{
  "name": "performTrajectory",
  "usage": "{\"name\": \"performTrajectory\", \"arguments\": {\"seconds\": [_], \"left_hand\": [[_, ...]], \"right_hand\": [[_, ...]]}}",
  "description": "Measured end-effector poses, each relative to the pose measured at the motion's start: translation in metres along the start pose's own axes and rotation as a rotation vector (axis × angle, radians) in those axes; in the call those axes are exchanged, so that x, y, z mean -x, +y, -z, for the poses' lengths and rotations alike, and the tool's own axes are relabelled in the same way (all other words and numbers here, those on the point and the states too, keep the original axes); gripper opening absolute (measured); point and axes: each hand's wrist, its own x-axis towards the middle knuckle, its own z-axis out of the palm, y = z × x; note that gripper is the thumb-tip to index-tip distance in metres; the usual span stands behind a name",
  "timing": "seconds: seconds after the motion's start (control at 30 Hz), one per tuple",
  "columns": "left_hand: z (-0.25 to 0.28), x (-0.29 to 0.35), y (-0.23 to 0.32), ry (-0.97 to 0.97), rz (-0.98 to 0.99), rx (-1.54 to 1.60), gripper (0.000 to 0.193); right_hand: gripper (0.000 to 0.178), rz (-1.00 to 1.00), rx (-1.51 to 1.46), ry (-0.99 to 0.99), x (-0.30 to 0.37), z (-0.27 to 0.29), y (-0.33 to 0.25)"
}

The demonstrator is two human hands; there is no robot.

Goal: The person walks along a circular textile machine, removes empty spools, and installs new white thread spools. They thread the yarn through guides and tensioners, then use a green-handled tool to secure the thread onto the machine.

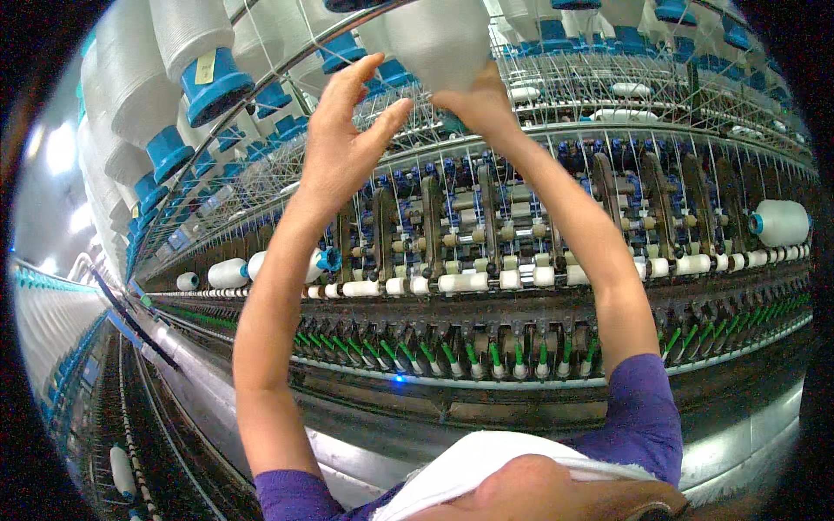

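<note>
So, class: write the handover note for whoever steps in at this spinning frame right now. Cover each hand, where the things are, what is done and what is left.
Left hand: raised, fingers spread, open, just beside the white roving bobbin, holding nothing.
Right hand: up under the base of that bobbin, touching it; grip hidden.
The bobbin hangs overhead, at the upper rail, among other white bobbins on blue holders.
Done: both hands are at the bobbin.
Left: cannot tell whether it is seated. Small white bobbins line the frame below, above green-tipped spindles.
</note>
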Motion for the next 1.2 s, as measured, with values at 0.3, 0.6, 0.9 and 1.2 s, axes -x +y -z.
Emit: {"name": "performTrajectory", "arguments": {"seconds": [0.3, 0.6, 0.9, 1.2], "left_hand": [[0.029, -0.02, 0.016, 0.067, -0.165, -0.254, 0.04], [0.022, -0.072, 0.021, 0.12, 0.045, -0.334, 0.023], [0.027, -0.112, -0.019, 0.007, 0.055, -0.6, 0.038], [0.046, -0.135, -0.021, -0.211, 0.048, -0.378, 0.035]], "right_hand": [[0.036, 0.197, 0.0, -0.172, -0.092, -0.004, -0.03], [0.028, 0.079, -0.196, -0.261, -0.145, -0.01, -0.07], [0.059, 0.078, -0.169, -0.054, -0.078, -0.032, -0.013], [0.023, 0.215, -0.46, -0.282, -0.109, -0.003, -0.079]]}}
